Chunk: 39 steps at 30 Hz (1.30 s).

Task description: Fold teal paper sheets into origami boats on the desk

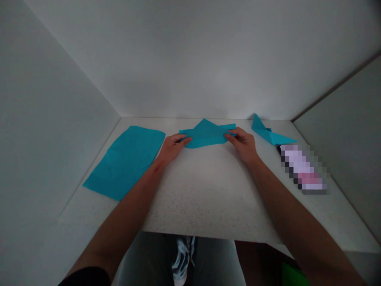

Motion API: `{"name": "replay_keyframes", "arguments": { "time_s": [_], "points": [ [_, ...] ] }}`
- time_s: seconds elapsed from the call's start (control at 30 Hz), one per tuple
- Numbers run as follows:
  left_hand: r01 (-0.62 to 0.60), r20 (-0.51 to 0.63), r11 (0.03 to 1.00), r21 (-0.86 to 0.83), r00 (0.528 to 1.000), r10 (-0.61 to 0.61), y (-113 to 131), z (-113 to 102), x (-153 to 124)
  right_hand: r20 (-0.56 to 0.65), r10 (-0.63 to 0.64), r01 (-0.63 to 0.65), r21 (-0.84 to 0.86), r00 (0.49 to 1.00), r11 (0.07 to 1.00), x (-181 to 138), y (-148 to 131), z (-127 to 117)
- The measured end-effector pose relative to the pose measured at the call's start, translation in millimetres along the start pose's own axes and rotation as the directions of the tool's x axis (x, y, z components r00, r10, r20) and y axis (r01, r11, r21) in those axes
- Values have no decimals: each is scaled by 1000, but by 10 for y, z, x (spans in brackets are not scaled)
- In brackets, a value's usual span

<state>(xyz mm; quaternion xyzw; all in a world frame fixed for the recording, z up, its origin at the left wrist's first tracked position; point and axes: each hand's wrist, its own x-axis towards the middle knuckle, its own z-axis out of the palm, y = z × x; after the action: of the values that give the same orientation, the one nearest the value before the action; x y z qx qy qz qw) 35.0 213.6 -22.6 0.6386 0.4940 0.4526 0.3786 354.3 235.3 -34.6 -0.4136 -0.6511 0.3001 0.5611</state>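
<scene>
Between my hands is a folded sheet of blue paper (206, 134), with a peak pointing up at its middle and a flap reaching out to each side. My left hand (175, 146) pinches its left end between thumb and fingers. At the right end, my right hand (242, 142) grips it the same way, thumb in front. The paper is held just above the table's back part, or resting on it; I cannot tell which. Some fingertips are hidden behind the paper.
A larger blue paper sheet (127, 163) lies at the left, partly under my left forearm. At the back right stands a folded blue paper piece (270, 134). A blurred-out phone (303, 167) lies before it. White walls (190, 59) enclose the speckled tabletop (205, 198).
</scene>
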Motion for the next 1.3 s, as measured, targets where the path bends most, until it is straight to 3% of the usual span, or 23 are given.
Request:
{"name": "replay_keyframes", "arguments": {
  "time_s": [0.2, 0.4, 0.57, 0.67, 0.8, 0.97, 1.13, 1.3],
  "points": [
    [-82, -81, 997, -10, 993, 81, 7, 9, -4, -2, 88, -88, 54, 996, 995, -7, -8, 20],
    [-65, -130, 979, -195, 991, 40, -55, 27, 14, 66, 134, -145, 200, 989, 969, -10, -27, 42],
    [-100, -60, 943, -317, 995, 85, -29, 43, 4, 180, 171, -208, 210, 969, 955, -16, -66, 39],
    [-157, -59, 955, -253, 987, 147, -30, 50, -6, 188, 139, -171, 169, 972, 971, -37, -98, 45],
    [-257, -95, 965, -48, 963, 252, -57, 37, -4, 149, 46, -49, 14, 988, 999, -60, -94, 42],
    [-378, -24, 915, 140, 923, 385, -5, -2, -7, 265, -22, 58, -131, 964, 990, -49, -94, 5],
    [-321, 59, 928, 187, 947, 316, 122, -39, -46, 344, -73, 147, -193, 936, 970, -44, -145, -3],
    [-321, 50, 932, 167, 947, 317, 163, -22, -49, 291, -65, 132, -218, 955, 967, -41, -157, 26]
  ]
}}
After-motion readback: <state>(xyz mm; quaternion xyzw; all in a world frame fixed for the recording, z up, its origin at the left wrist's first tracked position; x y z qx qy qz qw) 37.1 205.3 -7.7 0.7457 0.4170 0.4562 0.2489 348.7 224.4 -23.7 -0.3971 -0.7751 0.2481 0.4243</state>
